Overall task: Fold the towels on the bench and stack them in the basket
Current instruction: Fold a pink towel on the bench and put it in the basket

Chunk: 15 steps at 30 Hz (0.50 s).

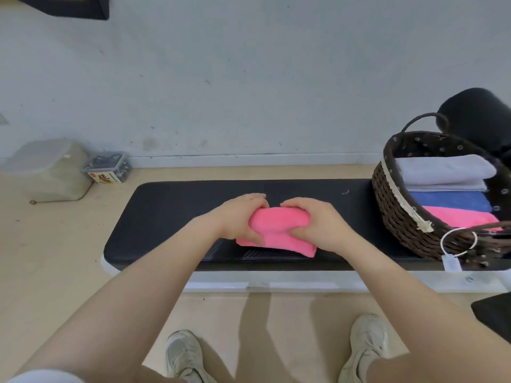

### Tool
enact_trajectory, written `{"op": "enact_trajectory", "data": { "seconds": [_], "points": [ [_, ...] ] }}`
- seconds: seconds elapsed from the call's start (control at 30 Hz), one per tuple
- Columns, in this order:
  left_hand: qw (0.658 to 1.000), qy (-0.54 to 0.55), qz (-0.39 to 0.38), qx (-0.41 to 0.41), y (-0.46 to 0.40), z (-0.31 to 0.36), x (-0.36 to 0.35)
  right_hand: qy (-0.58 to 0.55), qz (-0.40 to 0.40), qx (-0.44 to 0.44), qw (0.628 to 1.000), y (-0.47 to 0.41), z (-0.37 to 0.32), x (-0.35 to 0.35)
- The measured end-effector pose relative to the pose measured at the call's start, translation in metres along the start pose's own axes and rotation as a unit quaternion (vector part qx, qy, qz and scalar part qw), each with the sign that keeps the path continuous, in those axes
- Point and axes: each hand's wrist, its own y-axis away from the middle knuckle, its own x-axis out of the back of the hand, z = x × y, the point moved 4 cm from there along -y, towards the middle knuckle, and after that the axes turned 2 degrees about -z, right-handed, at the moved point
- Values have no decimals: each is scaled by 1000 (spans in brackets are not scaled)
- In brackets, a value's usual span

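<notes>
A folded pink towel [279, 230] is in the middle of the black bench [171, 205], its lower edge resting on the pad. My left hand [237, 217] grips its left end and my right hand [315, 222] grips its right end, both with fingers closed around the cloth. The dark wicker basket [392, 200] stands on the bench's right end. Inside it lie folded towels: white [442, 168] at the back, blue [448, 200] in the middle, pink [459, 218] nearest me.
Two clear plastic boxes [52, 170] sit on the floor at the left by the wall. A black round object [481, 114] stands behind the basket. A white tag [452, 262] hangs from the basket's front. My shoes [185, 355] are on the floor below the bench.
</notes>
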Motion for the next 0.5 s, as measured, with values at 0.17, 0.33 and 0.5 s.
{"op": "enact_trajectory", "data": {
  "seconds": [0.17,0.33,0.5],
  "points": [
    [971,210,117,-9,-23,69,14,-94,100,13,990,27,31,85],
    [831,539,132,-28,-52,133,19,-213,258,-32,942,58,72,164],
    [782,606,141,-32,-92,191,14,-391,102,-144,903,68,121,199]
  ]
}}
